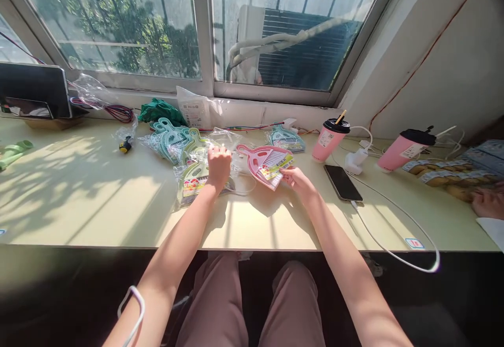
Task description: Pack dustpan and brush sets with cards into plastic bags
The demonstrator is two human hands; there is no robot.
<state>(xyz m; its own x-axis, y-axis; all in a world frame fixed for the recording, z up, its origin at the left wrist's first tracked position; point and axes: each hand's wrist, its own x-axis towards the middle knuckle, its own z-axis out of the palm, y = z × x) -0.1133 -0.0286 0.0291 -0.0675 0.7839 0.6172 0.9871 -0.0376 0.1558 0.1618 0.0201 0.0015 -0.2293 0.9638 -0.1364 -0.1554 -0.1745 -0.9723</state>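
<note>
A small pink dustpan with a white-bristled brush lying in it and a yellow label card is tilted just over the table, handle pointing left. My right hand pinches its lower right edge and the card between thumb and fingers. Fingers curled, my left hand closes on a clear plastic bag whose film shows on both sides of it. Under and beside that hand lies a bagged green dustpan set. Several bagged teal dustpan sets are piled behind it, partly overlapping.
Another teal set lies at the back. To the right are a pink cup, a second pink cup, a phone and a white charging cable drooping past the table edge. Another person's hand is at far right.
</note>
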